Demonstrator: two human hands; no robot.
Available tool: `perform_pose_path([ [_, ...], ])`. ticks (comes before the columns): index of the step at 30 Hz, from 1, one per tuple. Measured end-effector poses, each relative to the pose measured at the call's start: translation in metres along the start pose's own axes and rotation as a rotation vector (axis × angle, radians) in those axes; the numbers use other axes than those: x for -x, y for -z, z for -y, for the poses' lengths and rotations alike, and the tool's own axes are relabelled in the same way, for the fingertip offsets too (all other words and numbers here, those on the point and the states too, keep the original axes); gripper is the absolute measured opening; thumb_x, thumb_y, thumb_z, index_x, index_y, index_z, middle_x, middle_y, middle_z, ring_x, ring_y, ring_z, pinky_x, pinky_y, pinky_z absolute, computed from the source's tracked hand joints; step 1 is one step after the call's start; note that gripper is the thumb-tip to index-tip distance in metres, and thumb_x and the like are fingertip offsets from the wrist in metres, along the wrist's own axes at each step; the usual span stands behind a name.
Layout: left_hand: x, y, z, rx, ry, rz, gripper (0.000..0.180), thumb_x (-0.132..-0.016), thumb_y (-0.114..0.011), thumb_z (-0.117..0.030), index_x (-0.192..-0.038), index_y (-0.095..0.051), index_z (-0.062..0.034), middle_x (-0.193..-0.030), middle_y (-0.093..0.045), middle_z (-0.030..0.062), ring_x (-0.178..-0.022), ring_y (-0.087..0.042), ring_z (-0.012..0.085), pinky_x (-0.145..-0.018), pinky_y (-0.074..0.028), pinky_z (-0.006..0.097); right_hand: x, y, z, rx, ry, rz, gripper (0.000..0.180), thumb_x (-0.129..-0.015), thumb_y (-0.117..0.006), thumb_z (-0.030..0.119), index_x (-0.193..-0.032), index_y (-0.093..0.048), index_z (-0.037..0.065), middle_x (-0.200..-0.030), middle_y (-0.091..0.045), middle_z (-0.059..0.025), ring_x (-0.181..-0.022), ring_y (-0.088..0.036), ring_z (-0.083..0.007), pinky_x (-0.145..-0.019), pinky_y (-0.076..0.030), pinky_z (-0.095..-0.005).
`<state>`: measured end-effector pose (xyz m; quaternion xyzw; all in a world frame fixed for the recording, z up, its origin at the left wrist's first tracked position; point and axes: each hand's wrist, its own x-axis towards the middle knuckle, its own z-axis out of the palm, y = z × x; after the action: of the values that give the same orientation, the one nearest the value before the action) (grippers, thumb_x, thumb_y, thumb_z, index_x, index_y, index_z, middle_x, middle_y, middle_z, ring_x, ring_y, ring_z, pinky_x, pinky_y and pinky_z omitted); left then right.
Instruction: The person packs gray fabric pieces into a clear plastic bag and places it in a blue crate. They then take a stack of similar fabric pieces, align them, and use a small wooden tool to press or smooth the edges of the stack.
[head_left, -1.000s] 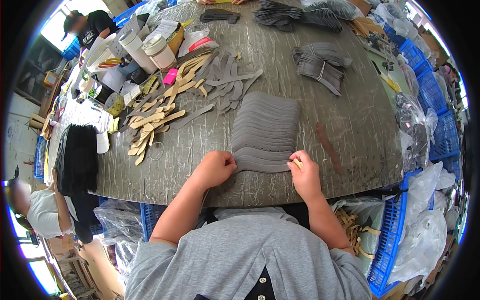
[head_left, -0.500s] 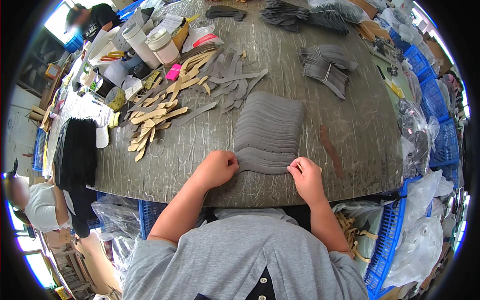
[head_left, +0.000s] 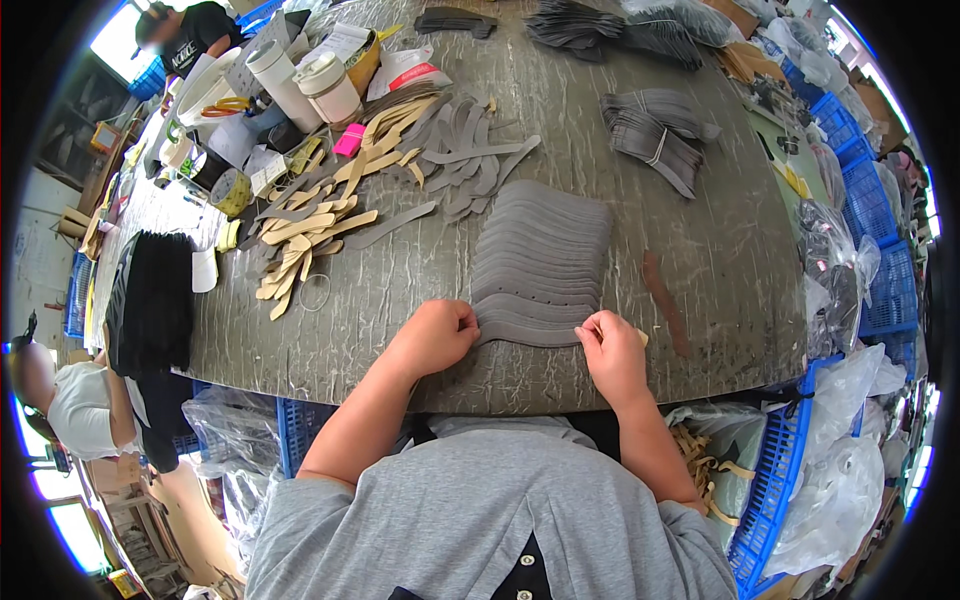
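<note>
A fanned row of curved dark grey strips (head_left: 540,250) lies on the table straight in front of me, each strip overlapping the one behind. At the left end of the nearest strip (head_left: 530,335), my left hand (head_left: 440,335) is closed with thumb and fingertips pinched. My right hand (head_left: 613,352) pinches the same strip's right end. A small pale beige bit (head_left: 643,338) sticks out beside the right fingers; what it belongs to is hidden. Small dark holes show along one strip near the front of the row.
Loose beige and grey strips (head_left: 320,222) are heaped left of the row, with a rubber band (head_left: 314,292) nearby. Tied grey bundles (head_left: 660,140) lie far right. Containers (head_left: 328,90) crowd the far left. A brown strip (head_left: 664,300) lies right; a blue crate (head_left: 775,470) stands below.
Both hands stay at the ends of the nearest strip with hardly any movement. The whole view has shifted very slightly. At the far left, a person's arm now shows more.
</note>
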<state>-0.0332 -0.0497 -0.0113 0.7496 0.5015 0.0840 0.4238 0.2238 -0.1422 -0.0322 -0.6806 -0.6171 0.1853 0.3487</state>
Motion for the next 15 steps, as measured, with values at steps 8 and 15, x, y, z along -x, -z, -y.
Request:
perform_pose_path([
  [8, 0.000, 0.000, 0.000, 0.003, -0.003, -0.002, 0.016, -0.078, -0.066, -0.014, -0.083, -0.068, 0.0011, -0.074, -0.068, 0.0155, -0.067, -0.064, 0.0237, -0.065, -0.050, 0.035, 0.007, -0.010, -0.003, 0.175, 0.116, -0.056, 0.017, -0.079, -0.071, 0.011, -0.084, -0.056, 0.006, -0.081, -0.059, -0.0112, -0.078, -0.059, -0.0337, -0.067, -0.047, -0.0429],
  [15, -0.002, 0.001, -0.004, -0.067, -0.012, 0.021, 0.017, -0.079, -0.064, -0.016, -0.083, -0.066, 0.0002, -0.080, -0.067, 0.0205, -0.078, -0.064, 0.0388, -0.070, -0.050, 0.044, 0.010, -0.013, 0.013, 0.377, 0.198, -0.059, 0.016, -0.077, -0.065, 0.007, -0.093, -0.063, 0.010, -0.091, -0.052, -0.0068, -0.079, -0.060, -0.0265, -0.063, -0.050, -0.0376],
])
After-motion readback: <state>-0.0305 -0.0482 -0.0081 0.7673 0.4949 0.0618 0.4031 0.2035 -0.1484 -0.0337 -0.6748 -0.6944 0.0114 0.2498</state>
